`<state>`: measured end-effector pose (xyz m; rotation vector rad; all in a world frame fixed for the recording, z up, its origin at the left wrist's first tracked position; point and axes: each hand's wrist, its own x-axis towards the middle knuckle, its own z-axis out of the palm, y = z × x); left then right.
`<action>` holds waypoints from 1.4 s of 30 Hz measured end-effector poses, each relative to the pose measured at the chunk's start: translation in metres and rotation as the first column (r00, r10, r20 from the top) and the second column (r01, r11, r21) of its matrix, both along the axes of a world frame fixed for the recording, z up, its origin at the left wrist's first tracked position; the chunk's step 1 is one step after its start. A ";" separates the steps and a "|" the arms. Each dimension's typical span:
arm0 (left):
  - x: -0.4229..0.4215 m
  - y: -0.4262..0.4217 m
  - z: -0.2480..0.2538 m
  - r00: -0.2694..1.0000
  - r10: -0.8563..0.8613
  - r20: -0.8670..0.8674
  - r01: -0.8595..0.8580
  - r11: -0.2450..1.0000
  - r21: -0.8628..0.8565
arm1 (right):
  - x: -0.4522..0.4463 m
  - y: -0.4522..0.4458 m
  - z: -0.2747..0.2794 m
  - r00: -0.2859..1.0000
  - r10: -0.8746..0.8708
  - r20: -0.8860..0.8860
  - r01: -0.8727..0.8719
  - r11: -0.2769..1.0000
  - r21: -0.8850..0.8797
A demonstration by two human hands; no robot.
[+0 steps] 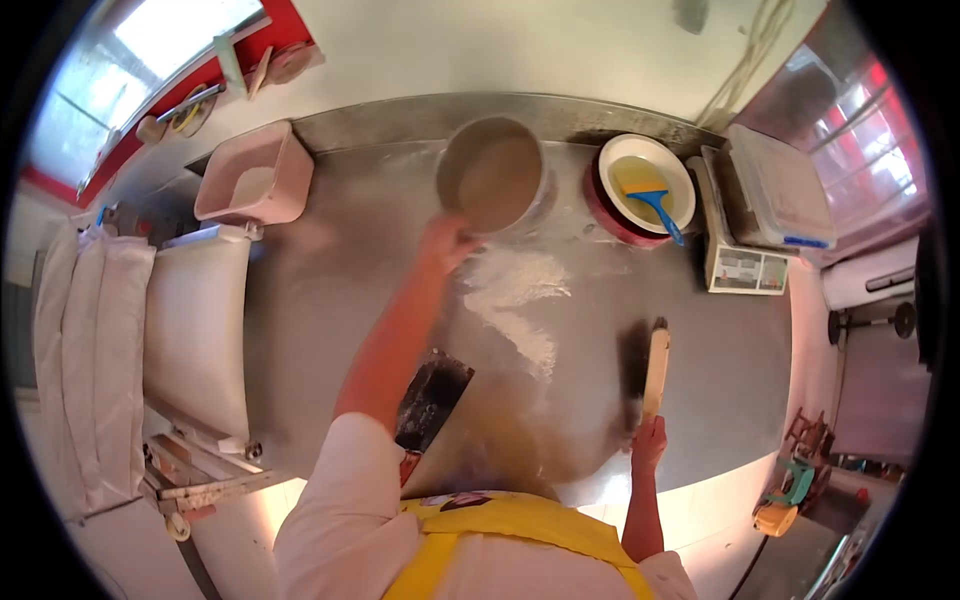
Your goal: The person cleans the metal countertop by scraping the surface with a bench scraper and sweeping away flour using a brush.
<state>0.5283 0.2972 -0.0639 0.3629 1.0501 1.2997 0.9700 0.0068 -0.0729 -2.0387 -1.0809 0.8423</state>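
My left hand is at the near rim of a deep round metal pot, its fingers closed on the edge; the pot looks slightly smeared by motion. My right hand grips a bench brush with a pale wooden body; the dark area along its left side looks like bristles. Between the hands, white powder lies streaked over the metal table. Beside my left forearm is a wide, dark-bladed scraper with a reddish handle.
A pink bin with white powder stands at back left. At back right, a white bowl of yellowish liquid holds a blue-handled brush. A lidded plastic box rests on a scale. A white-belted machine borders the left.
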 end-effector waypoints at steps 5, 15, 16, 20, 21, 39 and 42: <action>-0.143 -0.119 -0.002 0.975 0.205 -0.090 -0.212 0.973 -0.085 | -0.032 0.111 0.052 0.939 0.341 0.044 -0.342 0.939 0.036; -0.227 -0.208 0.035 0.803 0.450 -0.391 -0.544 0.822 -0.170 | -0.197 0.417 0.008 0.575 0.602 0.554 -0.703 0.710 -0.040; -0.216 -0.211 0.046 0.815 0.424 -0.395 -0.529 0.823 -0.208 | -0.203 0.431 -0.004 0.580 0.619 0.529 -0.712 0.701 -0.040; -0.175 -0.244 0.031 0.754 0.199 -0.627 -0.419 0.880 -0.225 | -0.221 0.421 0.028 0.478 0.697 0.534 -0.764 0.631 -0.139; -0.170 -0.245 0.023 0.689 0.168 -0.705 -0.403 0.897 -0.179 | -0.220 0.421 0.030 0.477 0.661 0.579 -0.745 0.654 -0.132; -0.167 -0.237 -0.036 -0.255 0.103 -0.962 -0.018 0.994 0.111 | -0.292 0.512 -0.003 0.325 0.734 0.597 -0.900 0.434 -0.044; -0.165 -0.239 -0.033 -0.259 0.102 -0.961 -0.013 0.994 0.109 | -0.252 0.479 -0.009 0.209 0.857 0.472 -0.941 0.308 -0.143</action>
